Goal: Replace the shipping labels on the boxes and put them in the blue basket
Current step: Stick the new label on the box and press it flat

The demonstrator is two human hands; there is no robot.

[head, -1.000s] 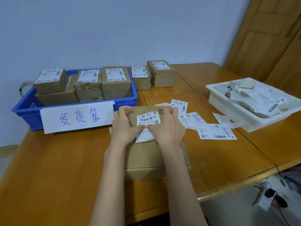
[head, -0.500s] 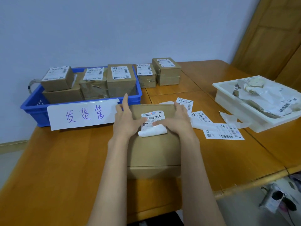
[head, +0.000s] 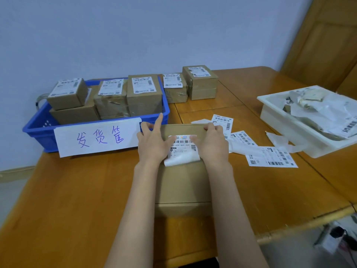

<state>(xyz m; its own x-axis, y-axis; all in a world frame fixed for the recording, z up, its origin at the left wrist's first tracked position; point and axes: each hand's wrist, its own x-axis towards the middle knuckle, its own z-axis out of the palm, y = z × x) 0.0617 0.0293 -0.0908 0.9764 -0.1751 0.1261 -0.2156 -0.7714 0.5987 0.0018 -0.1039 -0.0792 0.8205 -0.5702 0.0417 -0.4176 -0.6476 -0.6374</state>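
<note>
Boxes were the job, and the one in hand [head: 183, 182] lay flat at the centre of the frame on the wooden table [head: 77, 200], just right of the blue basket [head: 36, 130]. My left hand [head: 152, 146] pressed the shipping label [head: 182, 147] with mostly straight fingers, forefinger lifted. My right hand [head: 211, 146] pressed the label's other side, fingers curled over the box's far edge. I judged the risk to be a crooked or creased label: its lower edge curled up with the backing [head: 181, 160] unpeeled, so uneven pressure could trap a fold. Compared with a second ago, more of the label showed flat on the box, and the hands sat wider apart.
</note>
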